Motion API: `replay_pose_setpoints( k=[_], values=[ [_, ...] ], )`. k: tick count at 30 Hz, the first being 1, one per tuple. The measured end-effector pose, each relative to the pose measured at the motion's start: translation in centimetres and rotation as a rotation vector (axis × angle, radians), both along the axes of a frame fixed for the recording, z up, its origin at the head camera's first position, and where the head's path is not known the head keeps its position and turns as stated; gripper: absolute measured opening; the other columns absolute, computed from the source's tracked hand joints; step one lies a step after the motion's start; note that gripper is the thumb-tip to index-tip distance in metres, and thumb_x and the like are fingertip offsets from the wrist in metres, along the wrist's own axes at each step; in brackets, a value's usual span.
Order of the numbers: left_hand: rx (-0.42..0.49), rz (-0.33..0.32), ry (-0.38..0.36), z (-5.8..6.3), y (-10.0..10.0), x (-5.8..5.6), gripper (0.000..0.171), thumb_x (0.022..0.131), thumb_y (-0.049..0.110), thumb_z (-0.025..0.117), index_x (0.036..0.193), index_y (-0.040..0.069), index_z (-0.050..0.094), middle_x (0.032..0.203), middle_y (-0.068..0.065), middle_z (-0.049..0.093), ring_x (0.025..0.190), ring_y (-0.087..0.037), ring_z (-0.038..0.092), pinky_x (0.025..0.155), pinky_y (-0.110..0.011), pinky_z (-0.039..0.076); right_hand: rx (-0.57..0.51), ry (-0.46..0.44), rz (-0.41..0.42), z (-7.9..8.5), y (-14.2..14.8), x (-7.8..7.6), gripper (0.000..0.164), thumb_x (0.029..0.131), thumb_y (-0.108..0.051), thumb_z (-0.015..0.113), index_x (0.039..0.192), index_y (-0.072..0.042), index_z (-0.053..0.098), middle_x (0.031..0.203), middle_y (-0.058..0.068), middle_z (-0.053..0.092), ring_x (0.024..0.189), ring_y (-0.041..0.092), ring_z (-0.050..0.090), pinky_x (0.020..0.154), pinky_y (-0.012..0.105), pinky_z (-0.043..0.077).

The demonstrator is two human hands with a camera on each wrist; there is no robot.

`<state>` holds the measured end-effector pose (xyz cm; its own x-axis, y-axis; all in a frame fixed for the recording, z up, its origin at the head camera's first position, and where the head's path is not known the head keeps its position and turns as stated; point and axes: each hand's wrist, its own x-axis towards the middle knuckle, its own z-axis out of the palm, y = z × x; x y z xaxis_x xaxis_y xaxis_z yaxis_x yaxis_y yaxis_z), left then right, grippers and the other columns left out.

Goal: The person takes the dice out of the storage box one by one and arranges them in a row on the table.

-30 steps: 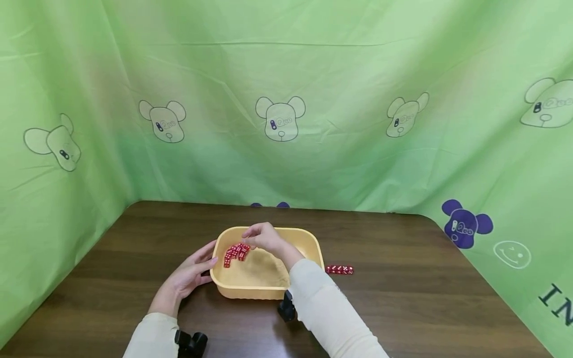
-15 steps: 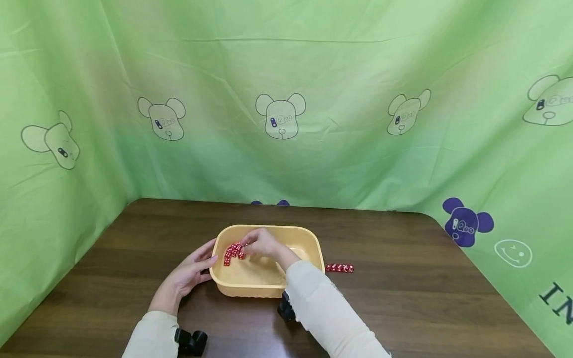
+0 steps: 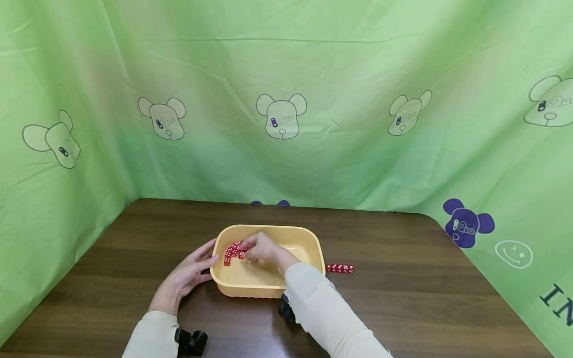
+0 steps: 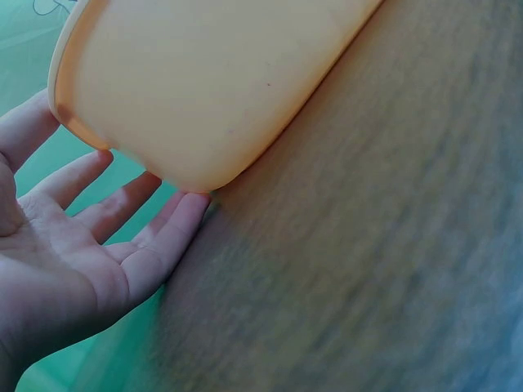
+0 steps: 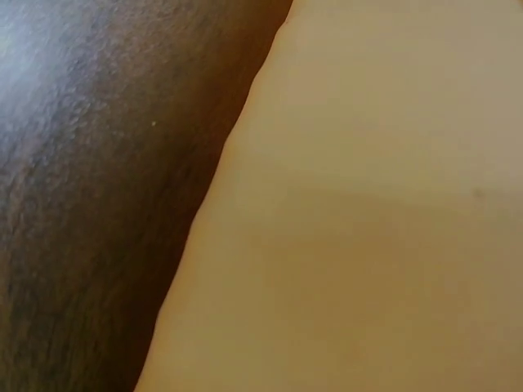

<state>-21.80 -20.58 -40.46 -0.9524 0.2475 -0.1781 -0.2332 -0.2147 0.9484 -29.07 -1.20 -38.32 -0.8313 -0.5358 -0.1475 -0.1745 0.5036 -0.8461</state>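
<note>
A pale yellow plastic basin (image 3: 250, 292) sits on the table, with several red dice (image 3: 232, 251) clustered at the left inside it. My left hand (image 3: 190, 273) holds the basin's left end, thumb over the rim and the other fingers along the outer wall. In the left wrist view, those fingers (image 4: 176, 220) touch the wall near its bottom edge. Inside the basin, my right hand (image 3: 264, 247) reaches down to the dice with bent fingers. Dice show beside its fingertips; whether one is pinched is too small to tell. The right wrist view shows only the basin's outer wall (image 5: 368, 204) and tabletop.
A short row of red dice (image 3: 340, 268) lies on the brown wooden table (image 3: 425, 293) just right of the basin. A green cloth (image 3: 340, 164) printed with bear faces hangs behind and along both sides. Black wrist cameras (image 3: 191, 342) are strapped over the pale sleeves.
My right hand has lowered from above the dice to among them, with its fingertips now at the cluster's right side. The left hand and basin stay in place.
</note>
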Motion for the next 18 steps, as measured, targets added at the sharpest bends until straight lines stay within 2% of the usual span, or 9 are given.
replay_pose_setpoints(
  k=[8, 13, 18],
  values=[
    [0.000, -0.007, 0.014, 0.03, -0.02, 0.08, 0.058, 0.088, 0.008, 0.047, 0.138, 0.010, 0.018, 0.138, -0.021, 0.016, 0.114, -0.033, 0.034, 0.079, -0.041, 0.042, 0.032, 0.040, 0.035, -0.26, -0.08, 0.06, 0.018, 0.071, 0.007, 0.063, 0.089, 0.004, 0.065, 0.064, 0.006, 0.060, 0.048, 0.009, 0.049, 0.047, 0.021, 0.043],
    [-0.003, -0.003, 0.003, 0.00, -0.02, 0.12, 0.058, 0.088, 0.009, 0.048, 0.138, 0.011, 0.019, 0.138, -0.020, 0.017, 0.114, -0.032, 0.035, 0.080, -0.041, 0.042, 0.067, 0.068, 0.043, -0.35, -0.18, 0.19, 0.011, 0.069, 0.008, 0.064, 0.078, 0.003, 0.063, 0.055, 0.001, 0.052, 0.046, 0.009, 0.045, 0.043, 0.018, 0.038],
    [0.003, -0.007, 0.003, -0.02, -0.03, 0.07, 0.058, 0.088, 0.008, 0.047, 0.138, 0.011, 0.018, 0.138, -0.021, 0.016, 0.113, -0.032, 0.036, 0.079, -0.041, 0.042, 0.096, 0.105, 0.052, -0.34, -0.21, 0.33, 0.008, 0.068, 0.006, 0.065, 0.073, 0.002, 0.061, 0.053, -0.001, 0.049, 0.046, 0.007, 0.043, 0.043, 0.017, 0.036]
  ],
)
